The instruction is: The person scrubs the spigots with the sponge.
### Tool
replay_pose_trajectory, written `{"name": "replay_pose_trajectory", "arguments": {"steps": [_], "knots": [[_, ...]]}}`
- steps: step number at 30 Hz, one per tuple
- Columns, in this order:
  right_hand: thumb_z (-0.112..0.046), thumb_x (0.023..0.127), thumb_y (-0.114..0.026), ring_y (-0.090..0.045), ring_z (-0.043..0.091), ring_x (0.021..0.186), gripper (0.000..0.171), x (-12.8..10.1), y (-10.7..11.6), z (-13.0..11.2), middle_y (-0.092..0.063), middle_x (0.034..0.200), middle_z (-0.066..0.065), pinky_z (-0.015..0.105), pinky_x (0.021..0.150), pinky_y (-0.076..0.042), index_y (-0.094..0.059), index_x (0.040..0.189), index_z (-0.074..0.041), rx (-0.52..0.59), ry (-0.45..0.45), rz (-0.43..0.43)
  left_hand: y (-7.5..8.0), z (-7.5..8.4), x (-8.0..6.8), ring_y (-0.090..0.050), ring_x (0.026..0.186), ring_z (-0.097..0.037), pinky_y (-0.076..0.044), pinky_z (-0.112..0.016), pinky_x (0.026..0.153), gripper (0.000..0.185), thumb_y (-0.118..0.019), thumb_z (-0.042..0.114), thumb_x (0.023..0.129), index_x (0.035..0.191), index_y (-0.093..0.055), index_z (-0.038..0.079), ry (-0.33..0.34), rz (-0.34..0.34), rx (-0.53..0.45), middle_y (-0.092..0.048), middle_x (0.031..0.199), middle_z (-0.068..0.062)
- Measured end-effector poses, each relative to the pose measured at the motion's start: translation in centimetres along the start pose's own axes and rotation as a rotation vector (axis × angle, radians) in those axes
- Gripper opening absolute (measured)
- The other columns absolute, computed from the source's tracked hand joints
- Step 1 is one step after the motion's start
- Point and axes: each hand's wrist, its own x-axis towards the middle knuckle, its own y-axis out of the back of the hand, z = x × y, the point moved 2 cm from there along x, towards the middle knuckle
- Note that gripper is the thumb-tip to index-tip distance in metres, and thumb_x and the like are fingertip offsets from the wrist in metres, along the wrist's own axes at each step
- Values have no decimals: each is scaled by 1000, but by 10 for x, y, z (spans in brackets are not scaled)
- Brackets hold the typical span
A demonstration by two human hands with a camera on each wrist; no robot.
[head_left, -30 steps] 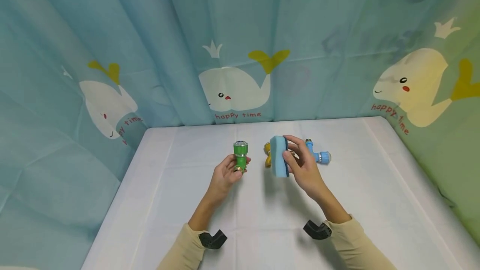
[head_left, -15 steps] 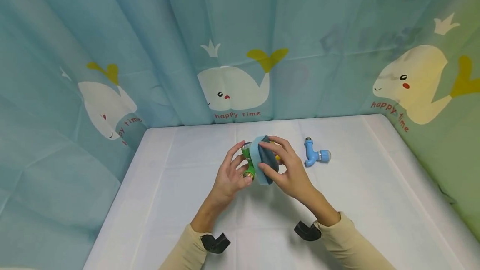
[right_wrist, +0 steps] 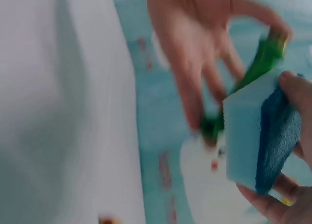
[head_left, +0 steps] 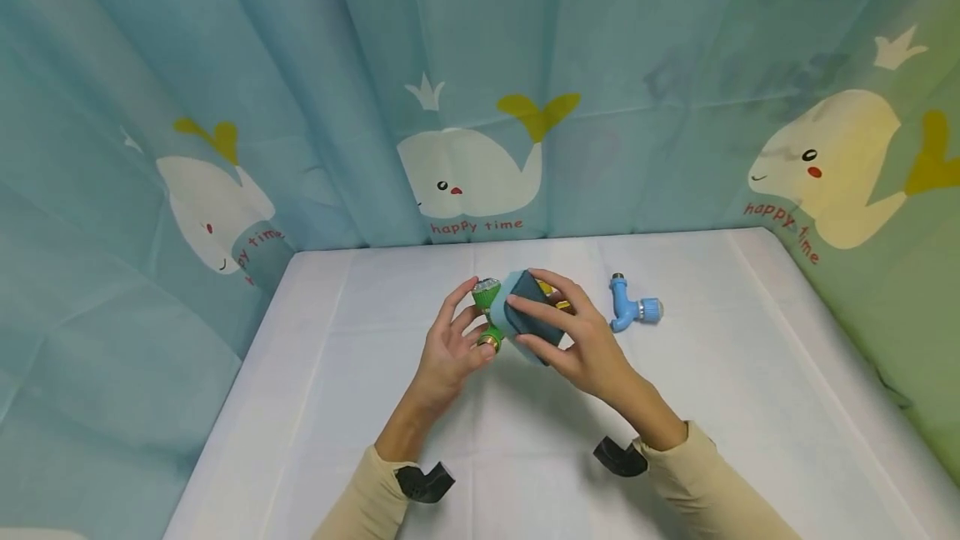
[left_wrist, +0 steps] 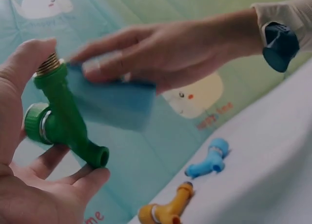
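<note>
My left hand (head_left: 446, 357) holds a green tap (left_wrist: 66, 112) above the table, thumb on its brass threaded end and fingertips at the knob and spout. Its knob (head_left: 486, 292) faces up and away in the head view. In my right hand (head_left: 588, 344) is a light blue sponge (right_wrist: 246, 129) with a dark blue scouring side (right_wrist: 278, 136), pinched between thumb and fingers. The sponge's soft face lies against the green tap's side and hides part of it in the head view. In the left wrist view the sponge (left_wrist: 117, 102) is blurred.
A blue tap (head_left: 630, 304) lies on the white-covered table (head_left: 360, 407) at the back right. A yellow tap (left_wrist: 168, 207) lies left of it, mostly hidden behind the sponge in the head view. Curtains (head_left: 637, 107) with whale prints enclose the table's back and sides.
My right hand has brought the sponge leftward from above the yellow tap to the green tap, and it has tilted. The left hand's fingers have spread along the green tap, which has turned slightly.
</note>
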Motion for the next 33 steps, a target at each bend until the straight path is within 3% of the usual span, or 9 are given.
{"name": "replay_pose_trajectory", "arguments": {"steps": [3, 7, 13, 17, 23, 28, 33], "knots": [[-34, 97, -74, -57, 33, 117, 38, 0, 0, -2, -48, 152, 16, 45, 87, -54, -72, 133, -21, -19, 39, -37, 0, 3, 0, -60, 117, -24, -56, -24, 83, 98, -82, 17, 88, 163, -19, 11, -2, -3, -10, -48, 141, -15], [-27, 92, -80, -52, 33, 120, 40, 0, 1, -2, -48, 152, 14, 46, 89, -50, -72, 131, -25, -97, 42, -41, 2, 7, -3, -61, 113, -23, -57, -24, 83, 99, -83, 18, 87, 162, -20, 10, 1, -7, -18, -49, 139, -17], [-34, 94, -78, -52, 34, 127, 39, 1, -3, -9, -48, 152, 15, 49, 92, -50, -73, 131, -24, -70, 61, -30, 4, 8, -6, -61, 112, -22, -55, -25, 91, 98, -83, 18, 88, 163, -19, 12, 10, -13, -88, -45, 141, -17], [-26, 90, -82, -56, 33, 121, 44, 1, -2, -7, -48, 151, 16, 48, 88, -54, -71, 132, -22, -82, -1, -30, 5, 8, -12, -58, 120, -24, -52, -30, 102, 101, -83, 14, 87, 163, -17, 13, 3, -35, -160, -40, 144, -17], [-20, 91, -81, -65, 29, 101, 49, 3, -6, -4, -49, 150, 16, 45, 74, -62, -67, 137, -15, 26, -77, 8, 5, 7, -10, -55, 125, -25, -48, -36, 108, 100, -81, 15, 89, 163, -13, 13, -9, -69, -200, -33, 149, -18], [-8, 85, -83, -65, 29, 105, 55, 0, -9, 2, -51, 147, 16, 45, 75, -62, -66, 137, -15, 34, -134, 21, 6, 6, -10, -54, 128, -25, -47, -38, 110, 105, -83, 18, 88, 163, -11, 11, -6, -61, -212, -30, 151, -19], [-11, 88, -81, -63, 32, 117, 55, -1, -9, 5, -52, 148, 14, 44, 76, -62, -64, 140, -16, 94, -159, 3, 6, 5, -7, -54, 125, -25, -50, -32, 106, 103, -83, 15, 87, 164, -14, 14, 4, -61, -206, -32, 150, -17]]}}
